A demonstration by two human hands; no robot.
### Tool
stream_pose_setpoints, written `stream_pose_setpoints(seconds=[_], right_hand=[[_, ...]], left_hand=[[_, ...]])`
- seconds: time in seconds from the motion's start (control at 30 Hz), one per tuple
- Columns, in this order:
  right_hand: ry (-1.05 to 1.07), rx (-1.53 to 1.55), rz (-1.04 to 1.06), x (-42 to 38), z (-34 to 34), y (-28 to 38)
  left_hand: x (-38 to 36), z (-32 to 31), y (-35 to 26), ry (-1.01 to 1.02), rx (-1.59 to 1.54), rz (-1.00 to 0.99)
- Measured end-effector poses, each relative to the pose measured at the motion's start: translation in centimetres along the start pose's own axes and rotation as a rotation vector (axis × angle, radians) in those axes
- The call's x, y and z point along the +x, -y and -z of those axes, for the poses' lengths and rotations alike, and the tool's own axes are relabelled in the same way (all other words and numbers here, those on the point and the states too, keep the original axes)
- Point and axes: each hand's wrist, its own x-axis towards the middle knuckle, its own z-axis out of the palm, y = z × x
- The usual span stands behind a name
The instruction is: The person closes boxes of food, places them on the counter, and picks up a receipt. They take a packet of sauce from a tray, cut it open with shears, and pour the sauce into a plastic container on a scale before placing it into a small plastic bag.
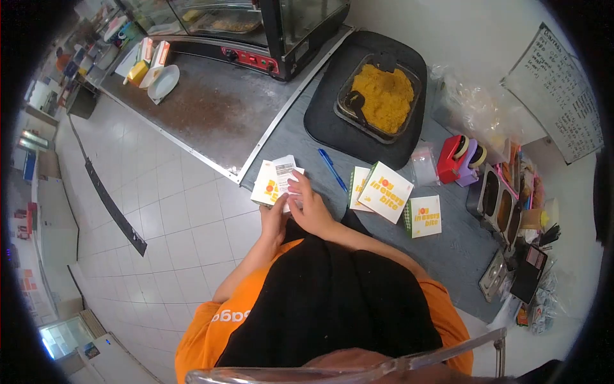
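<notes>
Near the counter's corner is a small white box (263, 185) with yellow lettering, and a white printed label (285, 171) lies over its top. My left hand (274, 219) is at the box's near edge, its fingers bent against it; whether it grips the box is hard to tell. My right hand (308, 203) rests on the label and box top with its fingers apart. A blue pen (332, 169) lies to the right of my hands. Beyond it are similar boxes, one (385, 192) overlapping another (360, 182), and a third (426, 216) beside them.
A tray of yellow food (382, 96) with dark utensils sits on a black mat (323, 115). Red and purple tape dispensers (453, 158) and metal containers (495, 200) stand at the right. A glass display case (256, 57) is at the back left.
</notes>
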Motion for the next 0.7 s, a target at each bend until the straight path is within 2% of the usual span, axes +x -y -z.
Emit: stream_pose_setpoints(seconds=[0.13, 0.2, 0.27, 0.37, 0.53, 0.7], right_hand=[[-0.017, -0.198, 0.136, 0.1, 1.7, -0.7], [0.027, -0.511, 0.234, 0.8, 2.9, -0.6], [0.076, -0.434, 0.157, 0.8, 3.5, -0.6], [0.042, -0.563, 0.244, 0.8, 3.9, 0.1], [-0.217, -0.522, 0.411, 1.5, 4.5, 3.7], [-0.339, -0.554, 0.428, 0.9, 5.1, 5.9]], left_hand=[[-0.1, -0.6, 0.2, -0.04, -0.079, -0.035], [-0.3, -0.8, 0.1, -0.059, -0.039, -0.035], [-1.1, -1.5, -0.3, -0.051, -0.036, -0.079], [-1.7, -2.2, -1.0, 0.0, -0.071, -0.191], [-3.3, -4.5, -3.1, 0.082, -0.109, -0.322], [-5.1, -6.7, -4.3, 0.179, -0.124, -0.41]])
